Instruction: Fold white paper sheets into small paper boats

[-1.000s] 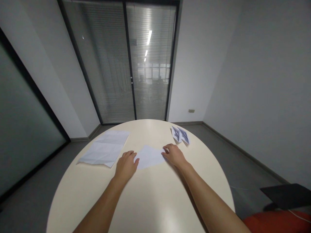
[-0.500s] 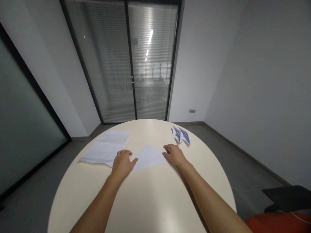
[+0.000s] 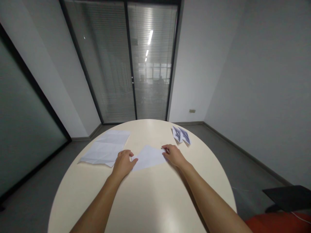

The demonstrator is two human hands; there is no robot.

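A white sheet of paper point(image 3: 148, 158), folded to a point at its far side, lies on the round table in front of me. My left hand point(image 3: 123, 163) is at its left corner, with the thumb on the paper's edge and the fingers curled round the corner. At the right end, my right hand point(image 3: 173, 155) has its thumb and forefinger close together on the paper's edge. Both palms face down, and the fingers' undersides are hidden. Just beyond my left hand lies a larger creased white sheet point(image 3: 107, 145).
Two small folded paper pieces with dark markings point(image 3: 181, 135) are near the far right rim of the pale round table point(image 3: 145, 197). A dark flat object point(image 3: 289, 198) stands over a red seat point(image 3: 277, 222) at lower right. Beyond the table is a glass partition with blinds point(image 3: 116, 81).
My right forefinger has stretched slightly left over the paper's edge. My left hand and the papers look almost the same.
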